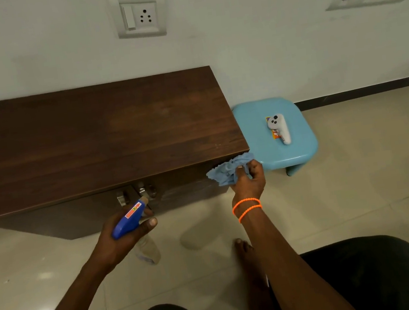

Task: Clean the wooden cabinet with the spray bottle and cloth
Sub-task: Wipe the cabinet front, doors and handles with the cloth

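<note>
The left hand (pixel 127 230) grips the blue-headed spray bottle (pixel 130 219), nozzle aimed at the wooden cabinet (pixel 105 137) doors, while the right hand (pixel 248 177) bunches the blue cloth (pixel 229 168) at the front right corner, ready to wipe.

The floor (pixel 361 184) is carrying the cabinet (pixel 104 132) against the wall; a blue stool (pixel 300 145) is standing just right of the cabinet, bearing a white controller (pixel 279 127).

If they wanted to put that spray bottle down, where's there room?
The cabinet top is bare from wall to front edge. The stool is partly taken by a white gadget. The floor right of the stool looks free.
</note>
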